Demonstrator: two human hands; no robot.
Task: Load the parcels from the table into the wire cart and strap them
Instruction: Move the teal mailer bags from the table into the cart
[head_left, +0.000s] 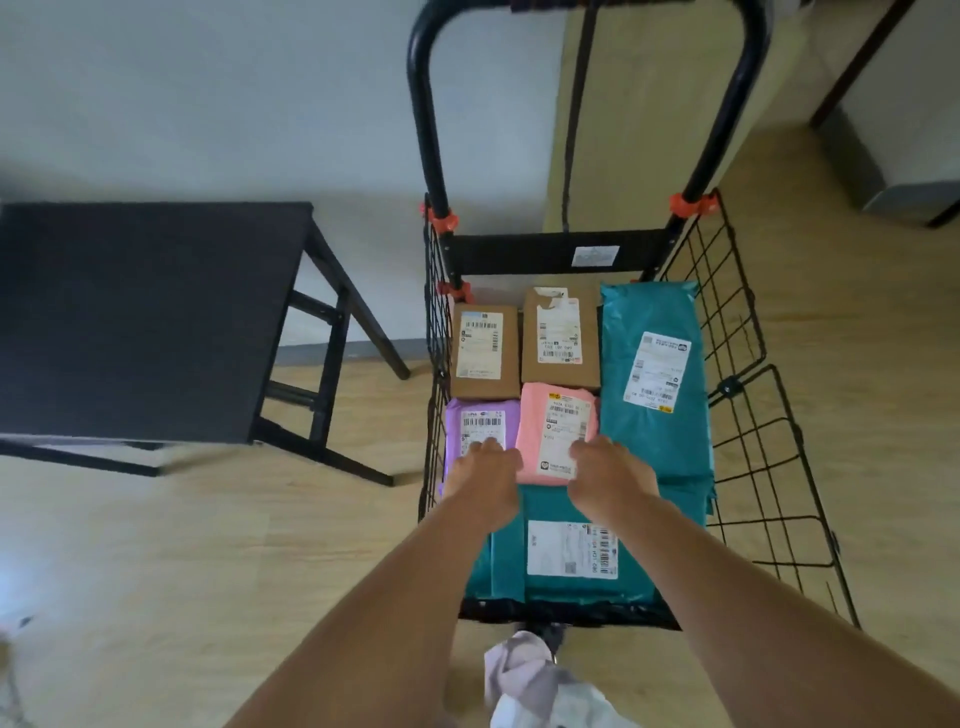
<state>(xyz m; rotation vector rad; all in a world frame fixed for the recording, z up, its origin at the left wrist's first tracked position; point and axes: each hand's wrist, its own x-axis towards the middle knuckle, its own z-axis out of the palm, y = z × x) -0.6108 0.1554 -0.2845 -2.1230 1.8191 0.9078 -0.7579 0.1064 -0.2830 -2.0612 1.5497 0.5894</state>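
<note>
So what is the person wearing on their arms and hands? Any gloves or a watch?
Nothing that shows. The left hand and right hand are bare, with no gloves. The left forearm and right forearm are bare too: no sleeves, watch or bracelet in view. The picture is too soft to rule out a thin ring.

We see six labelled parcels lying flat in the wire cart (727, 332): small brown box (485, 358) and larger brown box (561, 338) farthest, purple mailer (480, 415) and pink mailer (535, 441) next. A long teal mailer (654, 431) lines the right side and a second teal mailer (506, 561) lies nearest us. The black table (145, 322) stands left.
</note>
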